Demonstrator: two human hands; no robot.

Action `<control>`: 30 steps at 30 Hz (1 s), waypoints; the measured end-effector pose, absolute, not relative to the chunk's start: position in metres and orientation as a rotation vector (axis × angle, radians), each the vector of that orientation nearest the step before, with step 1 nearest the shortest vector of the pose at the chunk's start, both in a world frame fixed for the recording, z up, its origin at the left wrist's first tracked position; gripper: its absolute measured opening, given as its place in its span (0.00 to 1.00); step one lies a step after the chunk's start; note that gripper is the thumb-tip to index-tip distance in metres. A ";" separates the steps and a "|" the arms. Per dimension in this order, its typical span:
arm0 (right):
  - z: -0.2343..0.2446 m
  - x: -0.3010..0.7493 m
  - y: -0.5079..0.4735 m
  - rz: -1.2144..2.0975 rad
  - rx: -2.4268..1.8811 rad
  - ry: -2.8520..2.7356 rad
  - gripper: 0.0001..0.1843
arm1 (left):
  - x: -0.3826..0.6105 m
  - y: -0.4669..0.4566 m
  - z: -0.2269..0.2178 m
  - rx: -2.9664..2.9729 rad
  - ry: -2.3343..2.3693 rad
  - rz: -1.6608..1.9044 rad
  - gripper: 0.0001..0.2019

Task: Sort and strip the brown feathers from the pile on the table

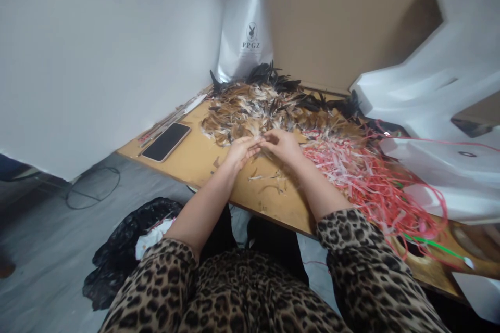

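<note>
My left hand [244, 151] is turned partly palm up over the table, its thumb and index finger drawn together at the tips. Meeting it fingertip to fingertip, my right hand [284, 146] pinches with thumb and forefinger. Whatever is between the fingers is too small to make out. Just beyond both hands lies a heap of brown, white and black feathers [250, 101]. A few loose feathers [269, 178] are scattered on the wooden table [187, 166] below my hands. Right of my right hand spreads a tangle of pink and red plastic strips [371, 182].
A phone [166, 142] lies at the table's left, beside thin sticks along the wall. A silver-white bag [248, 31] stands behind the feathers. White moulded forms [410, 88] crowd the right side. On the floor rests a black plastic bag [121, 244]; a cable [94, 187] loops nearby.
</note>
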State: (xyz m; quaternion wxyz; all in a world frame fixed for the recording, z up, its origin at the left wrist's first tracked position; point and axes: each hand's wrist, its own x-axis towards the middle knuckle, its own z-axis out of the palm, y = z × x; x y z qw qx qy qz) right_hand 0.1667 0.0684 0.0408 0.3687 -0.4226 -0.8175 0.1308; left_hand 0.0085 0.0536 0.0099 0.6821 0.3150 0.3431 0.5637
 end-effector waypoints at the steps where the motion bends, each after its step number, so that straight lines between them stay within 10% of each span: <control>1: 0.042 0.173 0.073 0.450 -1.117 -2.040 0.14 | 0.008 0.054 0.011 0.706 0.778 1.287 0.06; 17: 0.033 0.179 0.077 0.207 -1.725 -2.130 0.06 | 0.009 0.053 0.013 0.745 0.842 1.293 0.09; 30: 0.039 0.181 0.080 1.536 -1.057 -1.190 0.20 | 0.012 0.052 0.010 0.772 0.818 1.230 0.08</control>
